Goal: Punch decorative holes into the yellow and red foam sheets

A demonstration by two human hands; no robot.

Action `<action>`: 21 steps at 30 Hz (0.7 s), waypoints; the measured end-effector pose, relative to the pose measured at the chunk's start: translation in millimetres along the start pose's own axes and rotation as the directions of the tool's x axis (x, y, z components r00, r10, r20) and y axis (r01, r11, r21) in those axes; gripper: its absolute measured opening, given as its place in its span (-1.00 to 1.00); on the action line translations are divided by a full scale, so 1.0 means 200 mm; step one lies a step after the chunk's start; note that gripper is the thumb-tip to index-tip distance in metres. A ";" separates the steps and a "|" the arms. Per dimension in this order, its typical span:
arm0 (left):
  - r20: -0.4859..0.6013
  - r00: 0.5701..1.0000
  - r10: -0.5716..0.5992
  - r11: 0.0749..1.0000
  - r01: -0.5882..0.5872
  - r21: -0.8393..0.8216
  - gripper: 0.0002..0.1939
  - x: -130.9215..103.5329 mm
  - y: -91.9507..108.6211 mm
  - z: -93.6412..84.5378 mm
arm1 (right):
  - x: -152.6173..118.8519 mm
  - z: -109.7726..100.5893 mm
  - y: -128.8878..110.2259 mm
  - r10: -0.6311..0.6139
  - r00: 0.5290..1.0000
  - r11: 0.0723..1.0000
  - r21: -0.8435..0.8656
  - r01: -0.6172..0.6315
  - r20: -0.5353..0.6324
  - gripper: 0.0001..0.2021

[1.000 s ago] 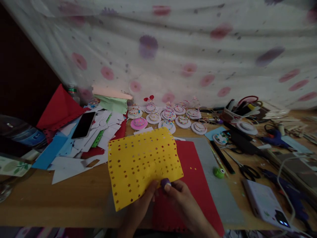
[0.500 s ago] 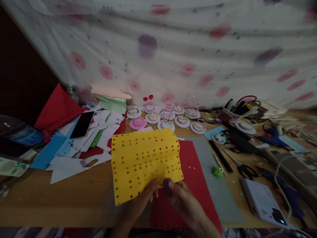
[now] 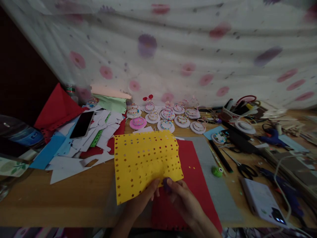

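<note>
A yellow sheet of paper [image 3: 146,162], punched with rows of star-shaped holes, is held up at its lower edge by my left hand [image 3: 146,196], the thumb on top. My right hand [image 3: 182,195] is closed around a small purple craft punch [image 3: 167,185] at the sheet's lower right edge. Whether the punch grips the paper cannot be made out. Under my hands lies a red sheet [image 3: 195,181] with a couple of tiny yellow stars on it, on top of a grey mat [image 3: 220,198].
Small decorated paper cakes [image 3: 182,121] stand in rows at the back. Paper scraps [image 3: 106,129] and a phone [image 3: 82,124] lie left. On the right are scissors [image 3: 244,168], a green punch [image 3: 217,171], a glue gun [image 3: 288,188] and a white power bank [image 3: 264,201].
The yellow sheet's left side has shifted slightly right and tilted a little. Both hands keep their hold in almost the same place.
</note>
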State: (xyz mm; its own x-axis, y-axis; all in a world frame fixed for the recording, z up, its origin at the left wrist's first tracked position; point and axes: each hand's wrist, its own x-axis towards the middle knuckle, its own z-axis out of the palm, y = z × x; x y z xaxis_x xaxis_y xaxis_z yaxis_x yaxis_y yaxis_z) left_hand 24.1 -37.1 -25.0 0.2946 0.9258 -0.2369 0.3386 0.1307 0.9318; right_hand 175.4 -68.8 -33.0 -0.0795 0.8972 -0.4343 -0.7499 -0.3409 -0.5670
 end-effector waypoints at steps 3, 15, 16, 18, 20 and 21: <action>0.020 1.000 -0.017 1.000 0.017 -0.010 -0.48 0.00 -0.01 0.00 | 0.01 -0.01 0.01 -0.011 1.000 1.000 -0.008 0.011 -0.018 -0.84; -0.149 0.981 -0.128 0.860 0.035 -0.509 -0.77 0.05 0.03 0.28 | 0.04 -0.01 0.04 -0.053 0.986 0.996 -0.083 0.040 -0.160 -0.79; -0.170 0.976 -0.139 0.861 0.034 -0.507 -0.78 0.05 0.04 0.30 | 0.04 -0.02 0.05 -0.060 0.985 0.995 -0.087 0.047 -0.159 -0.79; -0.219 0.964 -0.152 0.869 0.024 -0.495 -0.80 0.07 0.04 0.33 | 0.05 -0.02 0.05 -0.077 0.982 0.992 -0.109 0.058 -0.174 -0.76; -0.253 0.955 -0.158 0.874 0.016 -0.486 -0.80 0.09 0.02 0.34 | 0.06 -0.03 0.06 -0.083 0.982 0.988 -0.141 0.059 -0.169 -0.67; -0.268 0.950 -0.158 0.875 0.010 -0.483 -0.81 0.09 0.00 0.35 | 0.07 -0.03 0.06 -0.090 0.982 0.986 -0.153 0.065 -0.166 -0.65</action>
State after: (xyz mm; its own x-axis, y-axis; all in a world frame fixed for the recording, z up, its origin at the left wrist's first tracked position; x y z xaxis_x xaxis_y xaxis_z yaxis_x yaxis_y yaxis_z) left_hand 91.5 -44.6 -48.3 -0.0130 0.9541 -0.2992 -0.1328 0.2949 0.9463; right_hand 169.1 -62.5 -49.0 0.0983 0.8654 -0.4914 -0.6437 -0.3213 -0.6945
